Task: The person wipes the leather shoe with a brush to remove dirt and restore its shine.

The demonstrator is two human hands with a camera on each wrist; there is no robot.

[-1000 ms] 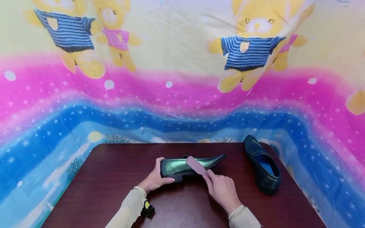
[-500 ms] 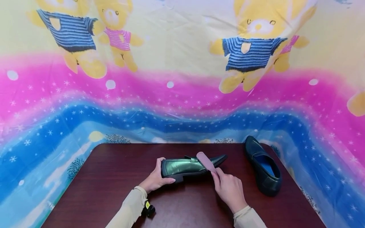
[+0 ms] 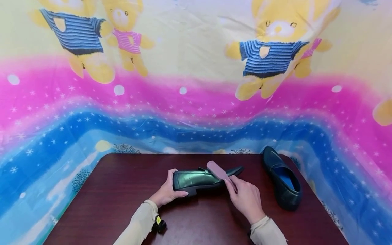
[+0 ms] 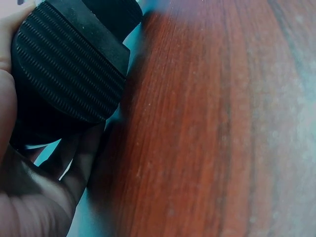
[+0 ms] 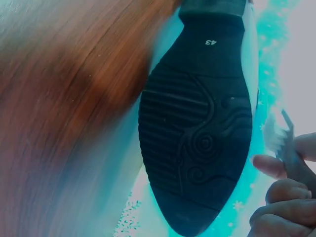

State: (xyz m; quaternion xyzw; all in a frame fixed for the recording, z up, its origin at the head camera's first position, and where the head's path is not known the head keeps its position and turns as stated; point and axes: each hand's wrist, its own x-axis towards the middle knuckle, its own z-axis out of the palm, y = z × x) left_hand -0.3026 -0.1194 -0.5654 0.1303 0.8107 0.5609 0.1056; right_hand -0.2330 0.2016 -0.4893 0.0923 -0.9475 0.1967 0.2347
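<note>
A dark, shiny loafer lies tilted on its side in the head view, its toe pointing right. My left hand grips it round the heel. In the left wrist view the ribbed heel sits between thumb and fingers. My right hand holds a pinkish-backed brush by its handle, the head lying over the shoe's upper near the strap. From the right wrist view the patterned sole faces the camera, and the brush's pale bristles show beside it. Whether bristles touch leather there is unclear.
A second loafer with a blue insole stands upright at the table's right side. The dark red-brown table has a cartoon-bear cloth hanging behind it. A small black item with a yellow mark is by the left sleeve.
The brush first moved right along the upper toward the toe, then slightly back to the left. My left hand and the held loafer have stayed nearly still.
</note>
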